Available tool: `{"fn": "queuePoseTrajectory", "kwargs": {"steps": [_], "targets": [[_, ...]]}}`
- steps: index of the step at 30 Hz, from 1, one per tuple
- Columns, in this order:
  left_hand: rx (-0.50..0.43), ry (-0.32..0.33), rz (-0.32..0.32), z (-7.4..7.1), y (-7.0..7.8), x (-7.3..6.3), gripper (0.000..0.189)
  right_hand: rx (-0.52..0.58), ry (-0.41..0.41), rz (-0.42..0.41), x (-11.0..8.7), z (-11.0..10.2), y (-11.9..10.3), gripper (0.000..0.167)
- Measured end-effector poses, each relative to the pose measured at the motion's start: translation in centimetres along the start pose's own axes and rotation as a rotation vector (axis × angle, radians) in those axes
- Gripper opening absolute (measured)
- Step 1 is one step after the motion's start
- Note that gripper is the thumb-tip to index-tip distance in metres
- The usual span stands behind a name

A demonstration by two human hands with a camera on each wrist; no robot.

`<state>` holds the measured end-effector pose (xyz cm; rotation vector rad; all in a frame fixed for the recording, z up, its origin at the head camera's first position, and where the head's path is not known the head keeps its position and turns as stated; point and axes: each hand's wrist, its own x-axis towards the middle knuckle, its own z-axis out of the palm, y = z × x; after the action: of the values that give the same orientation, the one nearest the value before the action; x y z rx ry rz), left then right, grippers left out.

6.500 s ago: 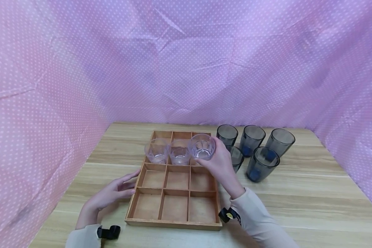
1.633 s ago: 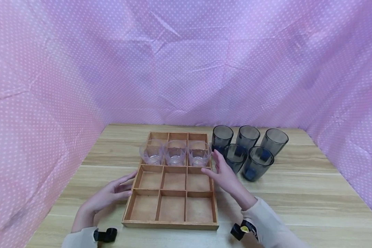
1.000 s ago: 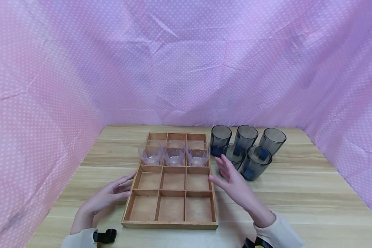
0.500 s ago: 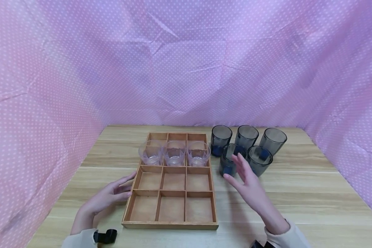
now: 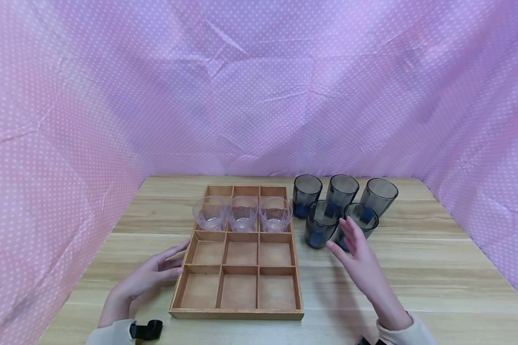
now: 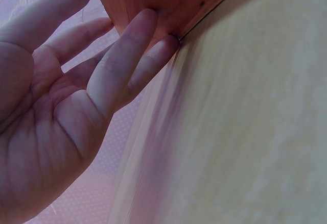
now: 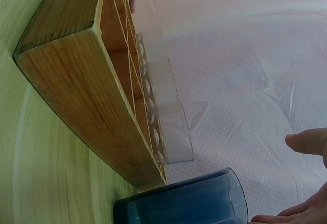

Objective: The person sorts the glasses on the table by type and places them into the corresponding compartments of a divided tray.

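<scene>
My left hand [image 5: 148, 273] rests its fingertips against the left side of a wooden compartment tray [image 5: 237, 314]; the left wrist view shows straight-ish fingers [image 6: 117, 71] touching the side wall. Three clear plastic cups [image 5: 242, 219] stand side by side across the tray, just behind its two front rows. To the right of the tray, my right hand [image 5: 360, 266] is raised with thumb and fingers spread, holding nothing. It is nearest the front two smoky blue-grey tumblers [image 5: 321, 227], partly covering the right one [image 5: 360, 215]. Whether the fingers touch it I cannot tell.
Behind those stand three more smoky tumblers [image 5: 343, 189] in a row. The tray's two front rows of compartments hold nothing. Under everything is a light wood table [image 5: 436, 268], with a pink dotted cloth [image 5: 259, 96] hanging around it.
My right hand has let go of the third clear cup, now standing in the tray, and has moved right and towards me, to the front tumblers. The left hand stays at the tray.
</scene>
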<state>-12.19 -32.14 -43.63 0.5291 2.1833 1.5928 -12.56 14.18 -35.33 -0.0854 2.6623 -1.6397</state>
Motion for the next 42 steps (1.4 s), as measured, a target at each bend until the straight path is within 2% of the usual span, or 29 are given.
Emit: {"fn": "queuePoseTrajectory", "kwargs": {"steps": [14,24,31,42], "targets": [[0.01,0.011,-0.013,0.0,0.1,0.1,0.069,0.01,-0.01,0.051,0.8,-0.1,0.7,0.084],[0.009,0.003,-0.008,0.0,0.0,0.1,0.069,-0.022,-0.011,0.084,1.8,0.1,1.1,0.082],[0.013,0.004,-0.005,0.0,0.1,0.1,0.068,-0.018,0.022,0.078,2.1,0.2,1.2,0.076],[0.028,0.007,-0.006,0.0,0.0,0.0,0.068,-0.017,0.028,0.051,2.5,0.8,1.4,0.072]]}}
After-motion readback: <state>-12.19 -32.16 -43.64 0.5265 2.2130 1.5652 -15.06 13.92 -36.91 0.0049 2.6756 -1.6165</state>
